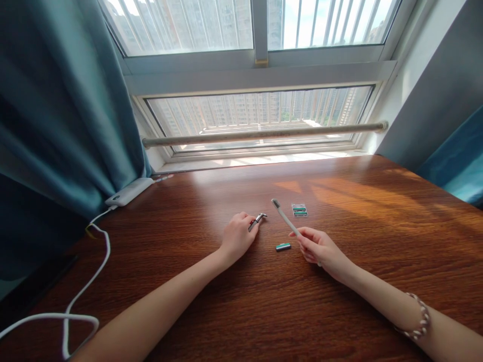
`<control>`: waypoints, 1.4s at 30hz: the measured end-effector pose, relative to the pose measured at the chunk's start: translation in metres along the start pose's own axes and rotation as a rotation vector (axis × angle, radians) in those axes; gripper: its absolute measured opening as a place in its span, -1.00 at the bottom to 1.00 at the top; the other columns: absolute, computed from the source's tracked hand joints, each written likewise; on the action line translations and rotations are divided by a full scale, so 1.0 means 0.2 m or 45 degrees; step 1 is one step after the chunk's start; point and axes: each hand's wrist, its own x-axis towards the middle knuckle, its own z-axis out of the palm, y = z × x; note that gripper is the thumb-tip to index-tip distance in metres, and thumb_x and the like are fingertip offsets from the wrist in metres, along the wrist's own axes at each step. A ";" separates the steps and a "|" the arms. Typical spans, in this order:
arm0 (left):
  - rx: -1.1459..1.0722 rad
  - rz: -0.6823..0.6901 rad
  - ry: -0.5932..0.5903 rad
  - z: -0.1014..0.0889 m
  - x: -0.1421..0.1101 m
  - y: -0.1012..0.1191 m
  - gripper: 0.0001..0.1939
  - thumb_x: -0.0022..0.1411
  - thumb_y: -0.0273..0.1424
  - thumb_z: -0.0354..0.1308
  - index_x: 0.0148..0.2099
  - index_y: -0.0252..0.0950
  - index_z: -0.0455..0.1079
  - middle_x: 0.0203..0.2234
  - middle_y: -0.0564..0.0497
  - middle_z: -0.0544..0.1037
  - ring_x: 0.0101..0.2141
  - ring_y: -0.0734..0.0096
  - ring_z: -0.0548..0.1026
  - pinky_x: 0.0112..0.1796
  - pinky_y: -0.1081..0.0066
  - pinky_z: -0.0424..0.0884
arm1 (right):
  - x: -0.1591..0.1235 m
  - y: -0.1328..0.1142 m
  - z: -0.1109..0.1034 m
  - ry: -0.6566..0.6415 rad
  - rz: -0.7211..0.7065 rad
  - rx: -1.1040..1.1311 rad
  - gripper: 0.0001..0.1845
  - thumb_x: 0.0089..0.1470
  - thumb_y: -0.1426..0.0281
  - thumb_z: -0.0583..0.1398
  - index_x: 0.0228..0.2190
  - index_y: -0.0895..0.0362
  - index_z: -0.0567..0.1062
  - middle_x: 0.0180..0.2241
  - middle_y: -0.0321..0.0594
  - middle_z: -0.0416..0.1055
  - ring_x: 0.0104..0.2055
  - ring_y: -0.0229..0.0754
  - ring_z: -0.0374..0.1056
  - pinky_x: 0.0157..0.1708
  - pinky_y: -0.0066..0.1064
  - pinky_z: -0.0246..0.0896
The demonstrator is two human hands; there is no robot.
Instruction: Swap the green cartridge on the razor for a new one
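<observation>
My left hand (238, 235) is closed around a razor handle (258, 221), whose bare metal neck points away to the right with no blade head on it. In my right hand (319, 247) is a toothbrush (287, 219) with a pale handle, gripped near its lower part. Its dark bristles are at the upper left end, above the table. Between the hands a green and black razor cartridge (283, 247) lies on the wood. Farther back, a clear case (300, 210) holds green razor cartridges.
The brown wooden table (211, 311) reaches to the window sill. At its left edge sits a white power strip (130, 192) with a white cable (107, 246) looping toward me. A blue curtain (75, 100) hangs at the left, and a metal rail (264, 134) crosses the window.
</observation>
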 end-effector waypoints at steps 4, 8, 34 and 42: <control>-0.045 0.086 0.096 -0.03 -0.02 0.05 -0.75 0.16 -0.26 0.03 -0.20 -0.26 0.41 -0.30 -0.10 0.42 -0.21 0.21 0.31 -0.18 0.28 0.24 | -0.01 0.01 0.03 -0.040 -0.067 -0.125 -0.66 0.03 0.15 0.11 -0.28 0.17 0.37 -0.63 -0.43 0.06 -0.68 -0.43 -0.04 -0.70 -0.54 -0.18; -0.718 0.232 -0.080 -0.09 -0.11 0.20 -0.61 0.12 -0.22 0.09 -0.03 -0.27 0.30 -0.09 -0.11 0.37 -0.04 0.22 0.25 0.00 0.24 0.15 | -0.06 -0.01 0.12 -0.118 -0.233 -0.469 -0.69 0.12 0.21 0.02 -0.24 0.15 0.38 -0.63 -0.39 0.12 -0.63 -0.37 0.06 -0.62 -0.51 0.00; -1.814 -0.716 -0.656 -0.07 -0.12 0.25 -0.71 0.07 -0.19 0.11 -0.35 -0.35 0.25 -0.81 0.22 0.19 -0.84 0.73 -0.06 -0.78 0.62 -0.16 | 0.00 -0.05 0.10 0.033 -0.708 -1.305 -0.99 0.07 0.47 0.09 -0.38 0.14 0.31 -0.35 -0.18 0.26 -0.24 -0.16 0.16 -0.21 -0.30 0.14; -2.312 -0.611 -1.040 -0.13 -0.21 0.34 -0.63 0.12 -0.17 0.07 -0.15 -0.37 0.29 -0.78 0.26 0.07 -0.80 0.75 -0.16 -0.74 0.62 -0.19 | -0.13 -0.14 0.19 0.090 -0.921 -0.964 -0.91 0.03 0.42 0.14 -0.34 0.12 0.32 -0.32 -0.17 0.25 -0.21 -0.14 0.17 -0.29 -0.33 0.17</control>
